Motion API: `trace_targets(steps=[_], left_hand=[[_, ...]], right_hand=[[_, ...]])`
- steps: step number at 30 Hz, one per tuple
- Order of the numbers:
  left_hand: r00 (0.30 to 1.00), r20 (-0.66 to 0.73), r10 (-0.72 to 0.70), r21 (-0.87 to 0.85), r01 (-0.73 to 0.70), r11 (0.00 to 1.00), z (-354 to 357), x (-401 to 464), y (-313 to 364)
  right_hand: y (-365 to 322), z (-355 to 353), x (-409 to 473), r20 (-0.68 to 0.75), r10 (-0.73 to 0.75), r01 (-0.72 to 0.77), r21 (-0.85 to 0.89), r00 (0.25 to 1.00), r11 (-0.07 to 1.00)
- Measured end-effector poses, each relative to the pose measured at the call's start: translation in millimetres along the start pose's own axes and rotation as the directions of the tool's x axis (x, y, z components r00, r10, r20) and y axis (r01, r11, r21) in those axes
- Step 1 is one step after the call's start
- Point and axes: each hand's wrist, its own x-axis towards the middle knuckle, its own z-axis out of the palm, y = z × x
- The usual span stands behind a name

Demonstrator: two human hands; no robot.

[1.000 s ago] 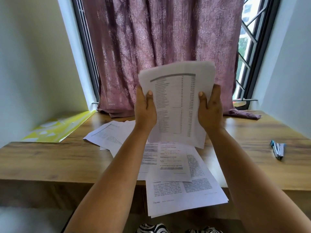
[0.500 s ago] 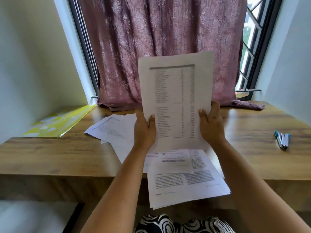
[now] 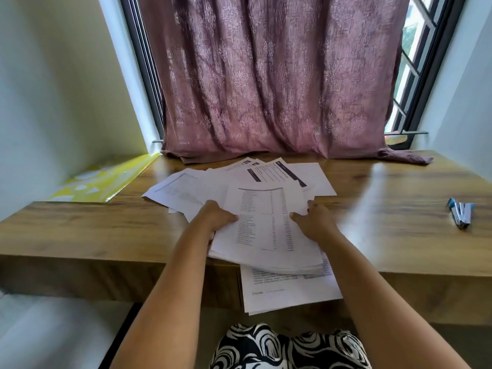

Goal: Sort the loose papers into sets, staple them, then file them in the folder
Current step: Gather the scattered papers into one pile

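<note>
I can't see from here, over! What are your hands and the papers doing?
Left hand and right hand grip the paper stack, low over the desk. Stapler far right, folder far left, both untouched.

both hands [image 3: 217, 217] have lowered the held stack [image 3: 266, 227] from upright to nearly flat over the desk papers [image 3: 287, 294].
</note>
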Motion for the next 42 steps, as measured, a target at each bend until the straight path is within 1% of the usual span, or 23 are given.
trace_targets(steps=[2, 4, 6, 7, 9, 11, 12, 13, 14, 15, 16, 18, 19, 20, 22, 24, 28, 31, 35, 37, 39, 41, 42], left_hand=[[0.998, -0.049, 0.047, -0.032, -0.049, 0.998, 0.8, -5.3, -0.2], [0.990, 0.089, 0.113, -0.312, -0.080, 0.947, 1.7, -10.0, 1.2], [0.949, 0.222, 0.225, -0.615, -0.042, 0.788, 2.2, -17.9, 0.0], [0.929, 0.249, 0.273, -0.702, -0.021, 0.712, 2.5, -20.4, -3.2], [0.894, 0.275, 0.353, -0.805, 0.014, 0.593, 5.4, -24.1, -13.4], [0.866, 0.301, 0.400, -0.850, 0.053, 0.524, 13.0, -29.0, -24.3], [0.876, 0.298, 0.380, -0.844, 0.056, 0.534, 17.4, -33.4, -28.0], [0.907, 0.266, 0.327, -0.803, 0.021, 0.595, 20.0, -38.5, -29.0], [0.940, 0.212, 0.268, -0.713, -0.039, 0.700, 22.1, -43.6, -29.5], [0.955, 0.176, 0.239, -0.593, -0.091, 0.800, 24.6, -46.7, -32.1], [0.956, 0.178, 0.232, -0.487, -0.120, 0.865, 26.7, -49.6, -34.4], [0.954, 0.207, 0.217, -0.323, -0.142, 0.936, 31.7, -58.4, -36.6], [0.960, 0.180, 0.215, -0.234, -0.170, 0.957, 35.0, -60.8, -36.8], [0.966, 0.136, 0.222, -0.134, -0.204, 0.970, 39.1, -62.1, -36.3], [0.969, 0.075, 0.235, 0.049, -0.239, 0.970, 49.3, -62.8, -32.9], [0.972, 0.047, 0.231, 0.104, -0.234, 0.967, 59.0, -64.9, -26.6], [0.967, 0.071, 0.243, 0.040, -0.246, 0.968, 63.7, -71.0, -12.2], [0.970, 0.073, 0.234, -0.074, -0.228, 0.971, 60.9, -70.9, -9.2], [0.980, 0.083, 0.182, -0.209, -0.161, 0.964, 58.2, -68.0, -12.1], [0.973, 0.069, 0.219, -0.195, -0.203, 0.960, 56.2, -67.7, -14.0], [0.955, 0.050, 0.291, -0.154, -0.281, 0.947, 53.4, -70.7, -14.6], [0.911, 0.043, 0.410, -0.117, -0.403, 0.908, 47.6, -76.7, -12.6], [0.868, 0.035, 0.495, -0.113, -0.489, 0.865, 43.5, -78.9, -10.4]], right_hand=[[3.4, -1.6, 5.6, 0.038, 0.012, -0.014, 0.057, 0.999, 0.998], [10.3, -3.2, 9.5, 0.027, -0.009, 0.006, 0.097, 1.000, 0.995], [17.1, -6.7, 10.5, -0.002, -0.007, 0.008, 0.194, 1.000, 0.981], [21.4, -9.0, 10.3, -0.005, 0.003, -0.002, 0.262, 1.000, 0.965], [28.5, -13.8, 9.4, 0.083, 0.046, -0.078, 0.441, 0.995, 0.894], [33.6, -17.6, 5.0, 0.248, 0.029, -0.187, 0.644, 0.968, 0.742], [34.2, -19.1, -0.4, 0.268, 0.005, -0.191, 0.673, 0.963, 0.714], [33.9, -20.3, -4.9, 0.253, -0.007, -0.162, 0.642, 0.967, 0.749], [34.2, -21.6, -8.3, 0.209, -0.003, -0.112, 0.536, 0.978, 0.837], [35.7, -23.3, -10.7, 0.132, 0.010, -0.056, 0.347, 0.991, 0.936], [35.7, -26.0, -13.7, 0.046, 0.017, -0.021, 0.109, 0.999, 0.994], [39.6, -27.9, -17.8, -0.037, 0.015, -0.025, -0.289, 0.999, 0.957], [42.6, -27.5, -19.2, -0.032, 0.044, -0.053, -0.395, 0.999, 0.917], [43.8, -26.8, -22.0, -0.022, 0.075, -0.077, -0.431, 0.997, 0.899], [41.9, -25.2, -26.8, -0.030, 0.078, -0.084, -0.389, 0.996, 0.918], [34.9, -27.0, -32.8, -0.057, 0.030, -0.046, -0.322, 0.998, 0.946], [34.0, -38.0, -35.8, -0.019, 0.079, -0.080, -0.051, 0.997, 0.995], [38.1, -45.7, -39.3, 0.025, 0.116, -0.119, 0.245, 0.993, 0.962], [42.8, -50.7, -42.6, 0.135, 0.080, -0.126, 0.379, 0.988, 0.917], [44.8, -52.4, -43.2, 0.169, 0.055, -0.123, 0.427, 0.984, 0.896], [47.0, -52.6, -43.4, 0.140, 0.072, -0.127, 0.437, 0.988, 0.890], [50.4, -51.5, -40.4, 0.064, 0.125, -0.140, 0.400, 0.990, 0.906], [50.0, -51.8, -41.3, 0.047, 0.110, -0.119, 0.424, 0.993, 0.898]])
